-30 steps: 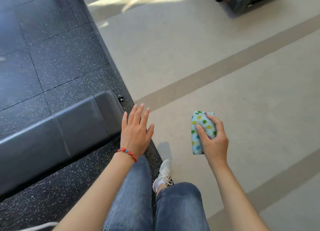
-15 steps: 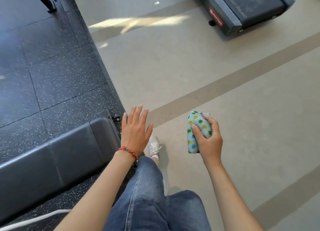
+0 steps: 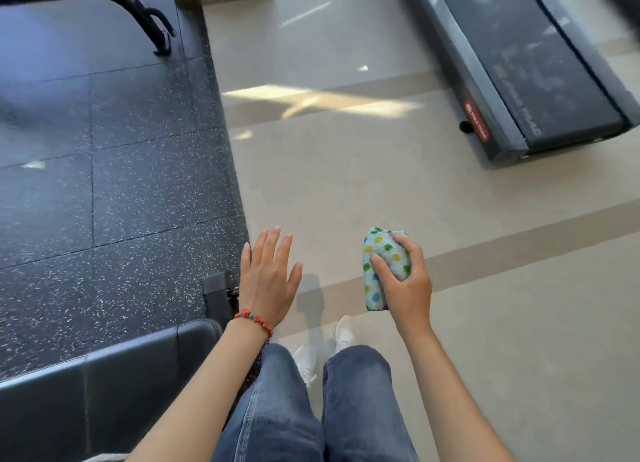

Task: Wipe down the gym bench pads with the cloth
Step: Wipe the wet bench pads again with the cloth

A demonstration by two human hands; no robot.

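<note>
While right hand (image 3: 405, 281) still clamps cloth (image 3: 381, 267), left hand (image 3: 268, 281) splayed, bench pad (image 3: 104, 392) slipped lower.

Views: one only, head-worn wide-angle; no second view to overlap with.
Position: above the person's own legs, at standing head height.
Facing: forward and steeply down at the floor (image 3: 450, 288).
Nearness: forearms entered from the bottom edge; left hand (image 3: 268, 281) and right hand (image 3: 403, 281) sat close, near frame centre.
Left edge: bench pad (image 3: 104, 385) cut off at the lower left corner.
Far field: treadmill (image 3: 540, 66) at upper right, well apart from the hands.
Distortion: straight floor lines bowed towards the edges.
</note>
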